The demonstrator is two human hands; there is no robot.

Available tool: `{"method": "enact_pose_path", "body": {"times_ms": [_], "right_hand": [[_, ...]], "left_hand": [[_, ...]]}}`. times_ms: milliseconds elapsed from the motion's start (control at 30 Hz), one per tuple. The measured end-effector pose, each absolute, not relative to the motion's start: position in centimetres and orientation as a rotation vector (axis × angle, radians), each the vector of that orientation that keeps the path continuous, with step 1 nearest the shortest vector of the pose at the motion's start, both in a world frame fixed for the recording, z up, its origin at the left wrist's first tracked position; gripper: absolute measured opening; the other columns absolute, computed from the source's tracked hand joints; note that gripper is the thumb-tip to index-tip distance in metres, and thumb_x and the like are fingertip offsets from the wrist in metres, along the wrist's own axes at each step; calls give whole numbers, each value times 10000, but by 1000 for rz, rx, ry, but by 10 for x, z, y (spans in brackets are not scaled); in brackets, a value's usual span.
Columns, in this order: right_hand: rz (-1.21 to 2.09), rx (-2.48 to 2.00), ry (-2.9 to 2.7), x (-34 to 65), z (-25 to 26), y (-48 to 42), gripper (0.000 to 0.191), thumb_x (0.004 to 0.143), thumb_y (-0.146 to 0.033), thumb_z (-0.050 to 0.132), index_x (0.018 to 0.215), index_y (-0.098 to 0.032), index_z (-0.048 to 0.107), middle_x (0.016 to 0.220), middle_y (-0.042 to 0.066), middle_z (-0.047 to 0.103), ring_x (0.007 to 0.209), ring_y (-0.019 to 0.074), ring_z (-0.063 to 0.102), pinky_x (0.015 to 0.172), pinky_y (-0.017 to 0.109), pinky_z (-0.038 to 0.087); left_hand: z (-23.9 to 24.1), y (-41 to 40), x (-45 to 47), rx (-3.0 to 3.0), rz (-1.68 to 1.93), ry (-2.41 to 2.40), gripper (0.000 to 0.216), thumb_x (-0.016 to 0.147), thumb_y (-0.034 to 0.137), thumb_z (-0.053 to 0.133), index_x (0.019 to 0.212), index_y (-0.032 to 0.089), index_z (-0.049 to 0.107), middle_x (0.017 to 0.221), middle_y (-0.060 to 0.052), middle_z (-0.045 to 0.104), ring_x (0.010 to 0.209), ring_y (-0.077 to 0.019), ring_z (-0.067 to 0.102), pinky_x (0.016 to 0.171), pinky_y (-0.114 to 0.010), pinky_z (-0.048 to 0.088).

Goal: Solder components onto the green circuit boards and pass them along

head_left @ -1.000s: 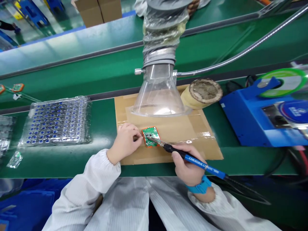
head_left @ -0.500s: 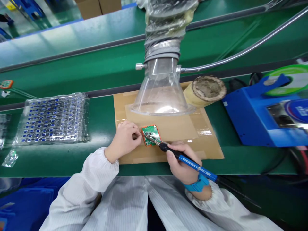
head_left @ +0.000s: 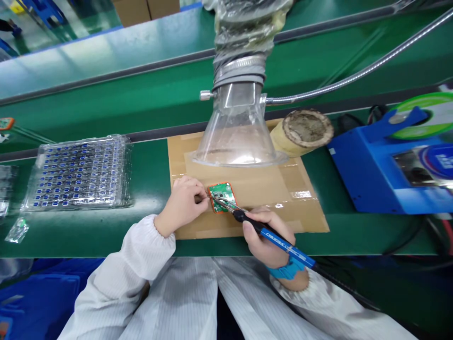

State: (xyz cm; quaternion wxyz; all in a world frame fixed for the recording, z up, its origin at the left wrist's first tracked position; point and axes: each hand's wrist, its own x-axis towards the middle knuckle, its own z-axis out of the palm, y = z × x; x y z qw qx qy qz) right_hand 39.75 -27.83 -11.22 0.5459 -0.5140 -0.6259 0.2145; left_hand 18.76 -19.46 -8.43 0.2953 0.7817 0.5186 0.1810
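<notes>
Item: 1 circuit board, flat on the cardboard sheet on the bench, near the fume hood.
Your left hand: grip pressed together at its left edge.
Your right hand: grip pinching 1 soldering iron, tip on the board.

Circuit board on cardboard, tray left.

- We see a green bench with a cardboard sheet flat at its middle, near the front edge.
- Toward its left edge we find clear trays and a small bag.
- At its right edge sits a blue station.
</notes>
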Motion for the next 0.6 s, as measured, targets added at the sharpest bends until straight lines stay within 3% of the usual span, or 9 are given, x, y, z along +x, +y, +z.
{"method": "enact_pose_path", "body": {"times_ms": [367, 600], "right_hand": [[480, -1195, -1494, 398, -110, -277, 99, 819, -203, 701, 902, -252, 677, 704, 6, 688, 607, 186, 672, 580, 334, 567], [401, -1325, -1245, 420, -123, -276, 66, 870, -290, 707, 887, -227, 705, 789, 41, 705, 725, 210, 704, 653, 352, 574]], "left_hand": [[-86, -195, 186, 2070, 488, 1379, 188, 792, 131, 720, 641, 193, 628, 865, -22, 721, 931, -227, 592, 887, -423, 402], [-85, -195, 187, 2060, 492, 1375, 201, 788, 112, 706, 627, 195, 618, 849, -18, 726, 938, -231, 586, 897, -431, 396]]}}
